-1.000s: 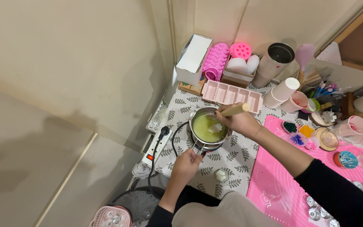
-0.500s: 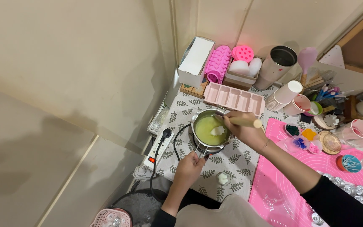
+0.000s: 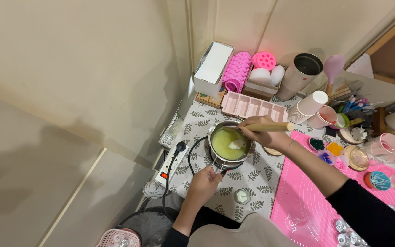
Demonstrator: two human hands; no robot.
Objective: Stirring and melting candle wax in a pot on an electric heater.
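Right hand (image 3: 262,133) wraps the wooden spoon (image 3: 270,127), stirring yellow liquid in the pot (image 3: 228,144). Left hand (image 3: 203,185), just below the pot, seems closed on its handle. A loose hold could tip hot liquid toward the power strip (image 3: 170,162) left of the pot.

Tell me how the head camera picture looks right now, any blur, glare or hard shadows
Head view: wide-angle, so the wall lines bow; soft shadows darken the beige wall on the picture's left; the small metal pot of yellow-green liquid is sharp, with no strong glare; the right hand shows only slight blur.
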